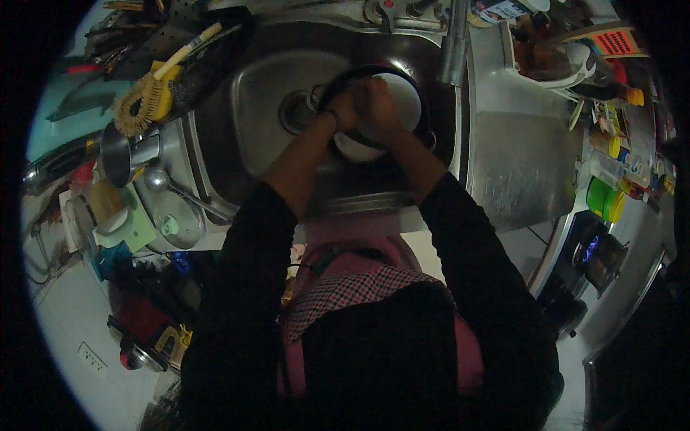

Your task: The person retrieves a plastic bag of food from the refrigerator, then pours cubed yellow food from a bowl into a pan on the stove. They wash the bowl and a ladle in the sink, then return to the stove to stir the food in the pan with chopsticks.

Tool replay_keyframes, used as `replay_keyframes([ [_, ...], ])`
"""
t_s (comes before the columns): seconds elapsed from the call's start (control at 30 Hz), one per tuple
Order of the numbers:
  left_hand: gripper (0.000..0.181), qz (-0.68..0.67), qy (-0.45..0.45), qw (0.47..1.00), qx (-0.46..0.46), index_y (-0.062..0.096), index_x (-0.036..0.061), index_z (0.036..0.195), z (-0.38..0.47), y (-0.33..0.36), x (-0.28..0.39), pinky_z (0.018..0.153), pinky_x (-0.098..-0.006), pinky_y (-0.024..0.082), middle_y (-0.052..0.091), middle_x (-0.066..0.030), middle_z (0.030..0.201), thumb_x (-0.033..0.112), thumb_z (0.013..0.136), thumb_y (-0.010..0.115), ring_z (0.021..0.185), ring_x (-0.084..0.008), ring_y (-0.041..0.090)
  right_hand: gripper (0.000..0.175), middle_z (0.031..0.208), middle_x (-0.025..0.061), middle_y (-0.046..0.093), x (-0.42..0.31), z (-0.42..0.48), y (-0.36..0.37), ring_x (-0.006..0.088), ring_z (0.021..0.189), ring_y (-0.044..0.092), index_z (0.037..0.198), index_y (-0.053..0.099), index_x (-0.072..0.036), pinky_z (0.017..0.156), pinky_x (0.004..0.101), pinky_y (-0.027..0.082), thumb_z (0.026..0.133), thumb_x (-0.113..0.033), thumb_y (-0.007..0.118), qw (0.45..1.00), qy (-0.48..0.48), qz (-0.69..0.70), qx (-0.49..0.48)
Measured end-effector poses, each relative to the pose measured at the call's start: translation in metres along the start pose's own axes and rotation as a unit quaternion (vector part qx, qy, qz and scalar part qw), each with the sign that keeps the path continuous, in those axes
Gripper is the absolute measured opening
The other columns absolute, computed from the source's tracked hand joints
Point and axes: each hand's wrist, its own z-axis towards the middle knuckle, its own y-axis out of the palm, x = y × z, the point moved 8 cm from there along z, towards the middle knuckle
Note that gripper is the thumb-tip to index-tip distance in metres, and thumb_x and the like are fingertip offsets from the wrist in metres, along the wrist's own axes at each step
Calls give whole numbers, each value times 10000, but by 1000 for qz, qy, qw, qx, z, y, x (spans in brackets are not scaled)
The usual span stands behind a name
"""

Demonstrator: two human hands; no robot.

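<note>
A dark-rimmed round pot [425, 116] sits in the right part of the stainless steel sink [259, 81], with something whitish [404, 99] inside it. Over the pot, my left hand [345, 110] and my right hand [377, 108] are close together, fingers bent inward. Dim light and blur hide whether either holds anything. Left of the pot lies the sink drain [296, 111], with a small metal ring or handle next to it.
The faucet spout [455, 48] hangs over the sink's right edge. On the left are a bristle brush [137, 105], a yellow sponge [166, 94], a ladle [157, 179] and a metal lid [183, 215]. A stove burner with a blue flame [592, 248] burns at the right.
</note>
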Motion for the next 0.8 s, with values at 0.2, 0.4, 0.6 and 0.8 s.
replay_keyframes([
  [0.2, 549, -197, 39, 979, 11, 449, 2, 1277, -13, -13, 19, 991, -411, 421, 581, -247, 1189, 205, 787, 591, 1129, -369, 553, 318, 1067, 209, 601, -9, -29, -2, 390, 997, 580, 1112, 584, -31, 858, 449, 468, 825, -167, 601, 973, -6, 50, -224],
  [0.4, 546, 28, -34, 998, 49, 392, -7, 1326, 8, 4, 0, 1003, -415, 412, 520, -248, 1274, 130, 819, 540, 1179, -371, 513, 239, 1060, 173, 628, 21, -55, -28, 338, 1080, 566, 1011, 666, -61, 869, 443, 492, 809, -172, 604, 894, -9, -252, -370],
  [0.6, 633, -29, -28, 996, 75, 301, -4, 1388, 10, 10, -16, 1033, -408, 384, 483, -261, 1309, 157, 829, 551, 1210, -375, 484, 350, 1172, 176, 571, 43, -11, -10, 353, 1135, 518, 1092, 616, -43, 893, 438, 479, 790, -220, 624, 943, -103, -292, -121],
  [0.8, 691, -26, -102, 993, 60, 291, -26, 1382, 7, 8, -22, 1039, -418, 380, 479, -259, 1314, 212, 808, 594, 1237, -360, 463, 413, 1132, 190, 584, 5, -21, 11, 357, 1014, 574, 1127, 586, -26, 865, 498, 478, 805, -283, 610, 982, -132, -91, -102],
])
